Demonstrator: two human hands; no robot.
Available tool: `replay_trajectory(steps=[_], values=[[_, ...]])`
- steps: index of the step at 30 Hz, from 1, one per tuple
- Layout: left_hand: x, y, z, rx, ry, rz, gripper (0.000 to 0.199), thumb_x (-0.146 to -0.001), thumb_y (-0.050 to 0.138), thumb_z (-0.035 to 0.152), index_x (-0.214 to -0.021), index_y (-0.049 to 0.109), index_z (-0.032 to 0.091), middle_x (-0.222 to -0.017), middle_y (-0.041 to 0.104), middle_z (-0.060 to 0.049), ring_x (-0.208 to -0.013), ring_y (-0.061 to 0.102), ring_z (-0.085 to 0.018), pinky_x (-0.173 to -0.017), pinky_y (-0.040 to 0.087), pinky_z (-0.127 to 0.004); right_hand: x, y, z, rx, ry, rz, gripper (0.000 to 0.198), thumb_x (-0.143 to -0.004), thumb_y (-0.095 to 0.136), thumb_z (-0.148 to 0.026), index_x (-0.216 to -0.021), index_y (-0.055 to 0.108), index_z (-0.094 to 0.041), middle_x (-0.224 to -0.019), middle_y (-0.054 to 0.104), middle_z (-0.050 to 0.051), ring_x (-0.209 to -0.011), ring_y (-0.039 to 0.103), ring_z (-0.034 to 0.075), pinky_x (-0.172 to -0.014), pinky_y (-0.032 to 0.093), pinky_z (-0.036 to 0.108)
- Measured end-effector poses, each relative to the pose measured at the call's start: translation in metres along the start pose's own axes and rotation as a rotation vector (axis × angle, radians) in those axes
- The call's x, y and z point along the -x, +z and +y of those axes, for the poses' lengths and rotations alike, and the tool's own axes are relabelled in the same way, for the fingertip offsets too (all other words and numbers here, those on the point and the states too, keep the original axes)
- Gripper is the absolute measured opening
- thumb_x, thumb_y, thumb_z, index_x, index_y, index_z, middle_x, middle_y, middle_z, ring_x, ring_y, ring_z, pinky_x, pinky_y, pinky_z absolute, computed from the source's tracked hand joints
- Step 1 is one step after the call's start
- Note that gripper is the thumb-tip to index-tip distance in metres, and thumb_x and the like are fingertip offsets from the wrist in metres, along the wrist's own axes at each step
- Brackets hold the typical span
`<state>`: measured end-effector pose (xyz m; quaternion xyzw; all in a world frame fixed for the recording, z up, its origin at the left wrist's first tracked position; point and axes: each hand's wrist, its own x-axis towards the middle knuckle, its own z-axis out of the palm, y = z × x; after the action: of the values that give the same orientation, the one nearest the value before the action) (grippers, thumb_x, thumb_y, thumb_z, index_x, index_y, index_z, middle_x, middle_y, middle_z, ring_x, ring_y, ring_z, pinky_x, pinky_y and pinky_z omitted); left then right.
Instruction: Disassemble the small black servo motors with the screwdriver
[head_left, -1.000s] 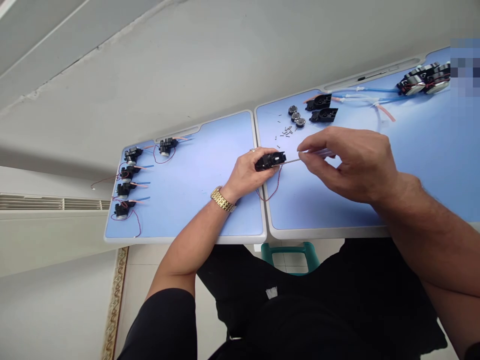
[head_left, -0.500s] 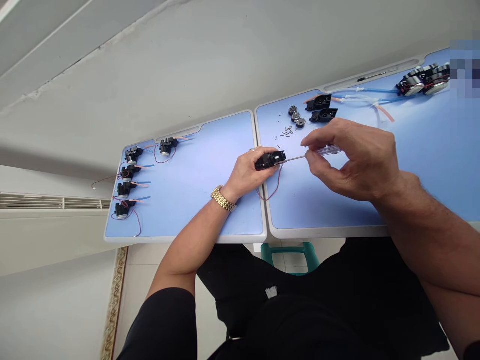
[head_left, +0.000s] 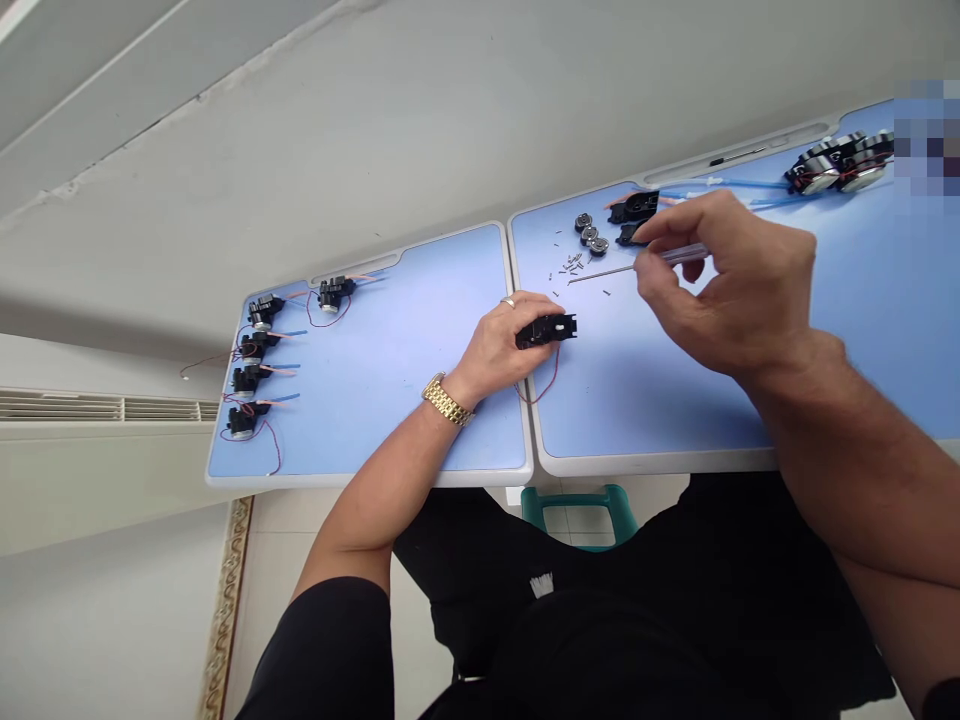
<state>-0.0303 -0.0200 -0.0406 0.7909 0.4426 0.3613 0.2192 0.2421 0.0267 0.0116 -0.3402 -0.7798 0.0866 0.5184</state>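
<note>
My left hand [head_left: 506, 345] is closed around a black plastic housing [head_left: 551, 329] with a red wire trailing from it, over the seam between two blue tabletops. My right hand [head_left: 724, 285] pinches a screwdriver [head_left: 604, 274] by its clear handle. The driver's thin shaft points left, its tip near a scatter of small screws [head_left: 573, 264]. Behind the screws lie several round metal motors [head_left: 590, 235]. Black plastic shells [head_left: 634, 208] rest to their right, one partly hidden by my right fingers.
Several finished-looking black units with wires [head_left: 259, 345] line the left table's [head_left: 405, 380] left end. At the right table's far side sits a cluster of black and silver parts [head_left: 832, 165] with blue tubes. A pen [head_left: 739, 157] lies in the edge groove. A green stool [head_left: 619, 515] stands below.
The screwdriver tip has left the housing and moved to beside the screws, as my right hand shifted right and away from me. The housing in my left hand has turned slightly.
</note>
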Motion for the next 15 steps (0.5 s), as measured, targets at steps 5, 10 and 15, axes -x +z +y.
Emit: replay_trajectory(steps=[5, 10, 15], values=[[-0.003, 0.008, -0.004, -0.036, 0.021, -0.062, 0.041, -0.102, 0.083, 0.013, -0.14, 0.078, 0.027, -0.167, 0.071, -0.013, -0.152, 0.072, -0.03, -0.128, 0.061, -0.053, 0.002, 0.006, 0.0, -0.007, 0.015, -0.097, 0.02, -0.104, 0.068, -0.015, -0.116, 0.072, -0.03, -0.102, 0.086, 0.004, -0.087, 0.086, 0.03, -0.079, 0.069, 0.047], [-0.01, 0.016, -0.004, -0.075, -0.026, -0.089, 0.05, -0.102, 0.079, 0.013, -0.151, 0.074, 0.028, -0.162, 0.075, -0.01, -0.151, 0.073, -0.028, -0.134, 0.058, -0.055, 0.002, 0.007, 0.0, -0.022, 0.015, -0.096, 0.021, -0.103, 0.068, -0.014, -0.115, 0.072, -0.031, -0.1, 0.085, 0.004, -0.087, 0.086, 0.03, -0.08, 0.069, 0.048], [-0.018, 0.02, 0.001, -0.094, -0.091, -0.075, 0.046, -0.1, 0.076, 0.01, -0.144, 0.077, 0.022, -0.154, 0.08, -0.012, -0.146, 0.076, -0.029, -0.132, 0.059, -0.053, 0.001, 0.006, 0.001, 0.002, 0.043, -0.03, 0.019, -0.105, 0.069, -0.019, -0.118, 0.073, -0.032, -0.111, 0.086, 0.004, -0.089, 0.086, 0.029, -0.081, 0.069, 0.047]])
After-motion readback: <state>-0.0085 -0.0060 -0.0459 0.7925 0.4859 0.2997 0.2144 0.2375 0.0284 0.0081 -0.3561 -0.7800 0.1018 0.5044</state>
